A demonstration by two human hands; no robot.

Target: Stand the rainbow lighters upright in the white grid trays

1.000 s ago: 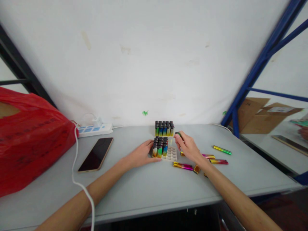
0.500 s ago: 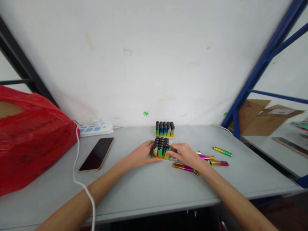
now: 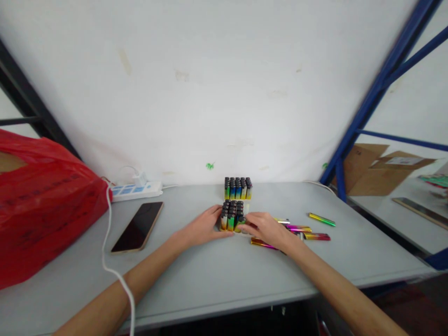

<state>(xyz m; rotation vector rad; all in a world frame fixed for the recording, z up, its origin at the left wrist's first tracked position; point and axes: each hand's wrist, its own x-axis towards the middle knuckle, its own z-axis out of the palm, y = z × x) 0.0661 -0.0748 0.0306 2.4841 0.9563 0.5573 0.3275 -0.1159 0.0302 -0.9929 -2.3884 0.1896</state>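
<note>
A clear tray (image 3: 246,233) stands on the grey table, filled in part with upright black-topped lighters (image 3: 231,221) in several colours. My left hand (image 3: 205,227) curves around the tray's left side, its thumb along the front edge and its fingers behind. At the front right of the group, my right hand (image 3: 268,229) pinches a green-and-yellow lighter (image 3: 240,225), partly covered by the fingers. Behind this tray, close to the wall, a second block of upright lighters (image 3: 238,188) stands in rows. Loose shiny lighters (image 3: 297,228) lie beside and under my right forearm.
A phone (image 3: 138,227) lies at left, near a white power strip (image 3: 136,190) and a red plastic bag (image 3: 49,200). A white cable (image 3: 109,233) crosses over my left forearm. Further right lies a yellow-green lighter (image 3: 322,219); a blue rack post (image 3: 371,102) rises behind it.
My right hand and the pinched lighter have moved slightly down at the tray's front right. My left hand keeps its place around the tray. The view has shifted a little.
</note>
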